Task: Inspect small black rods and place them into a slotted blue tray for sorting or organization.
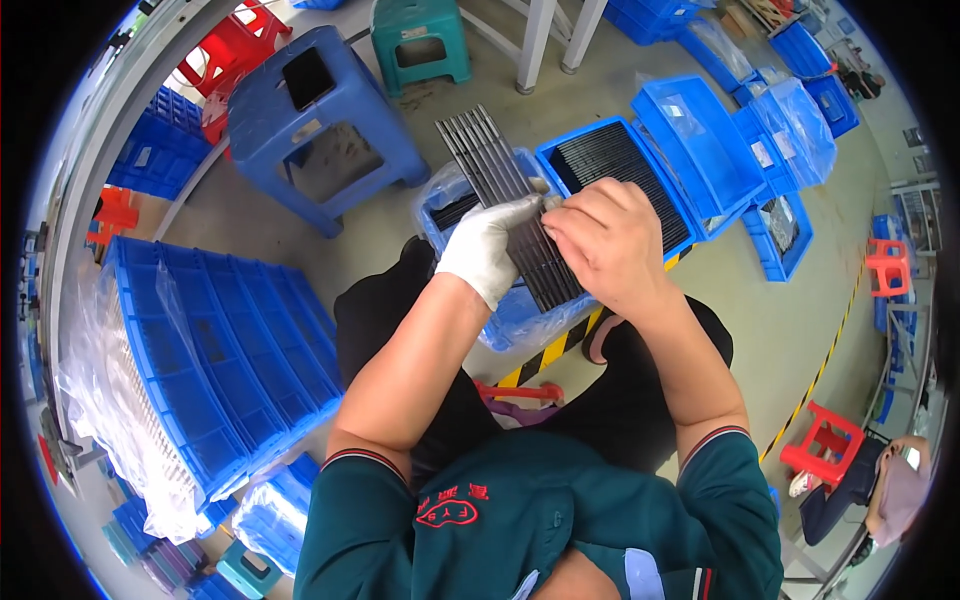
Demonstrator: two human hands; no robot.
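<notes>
My left hand, in a white glove, is closed round a flat row of several thin dark rods lying side by side. The row slants from upper left to lower right in front of me. My bare right hand is at the right edge of the row, thumb and fingers pinched together beside the left fingertips. What is between them is hidden. Beneath the hands is a blue bin lined with clear plastic, with more dark rods partly showing in it. Just beyond, a blue tray holds many similar rods.
Empty-looking blue trays are stacked at the right. A blue stool and a green stool stand ahead. At my left rises a stack of blue crates with plastic wrap. Another person sits at far lower right near a red stool.
</notes>
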